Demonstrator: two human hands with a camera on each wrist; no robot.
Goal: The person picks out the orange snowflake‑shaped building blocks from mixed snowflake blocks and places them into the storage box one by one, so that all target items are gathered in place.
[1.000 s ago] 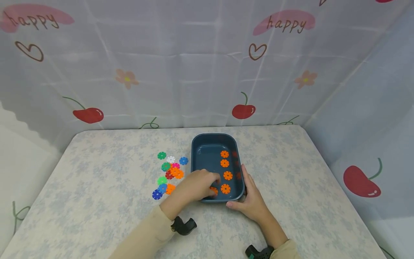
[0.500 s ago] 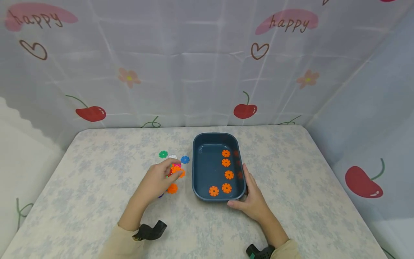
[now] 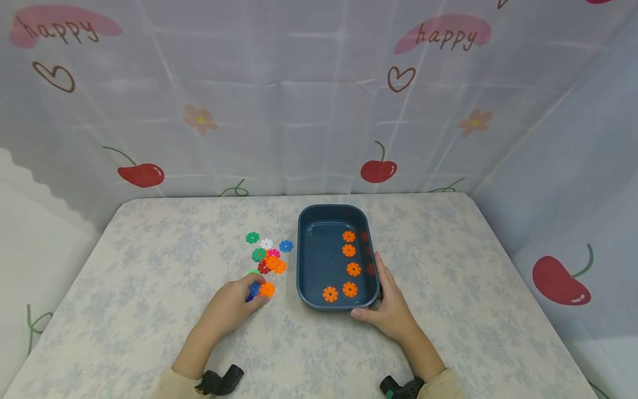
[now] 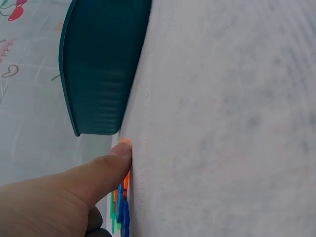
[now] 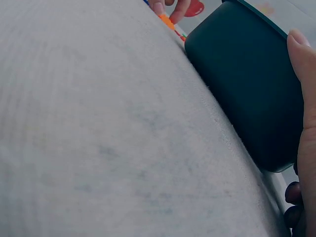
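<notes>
The person's left hand is resting at the near end of a loose cluster of flat, notched plastic discs. Its fingers are bending, with thumb and forefinger to either side of a bright orange notched disc; the thumb is touching it, but whether the fingers are grasping it, one cannot tell. That disc is lying on the pale, grey-blue-mottled counter, beside a blue notched disc that the hand is partly covering.

The right hand is grasping the near right corner of a dark blue-green rectangular tray, its thumb lying at the near side and its other fingers running along the right wall. Inside, five orange notched discs are lying apart: four are forming a line down the right side, and one is sitting left of the nearest.

At the cluster's far end, a white notched disc is lying between a green one and a blue one. Behind the counter, a whitish curtain printed with red cherries is hanging.
</notes>
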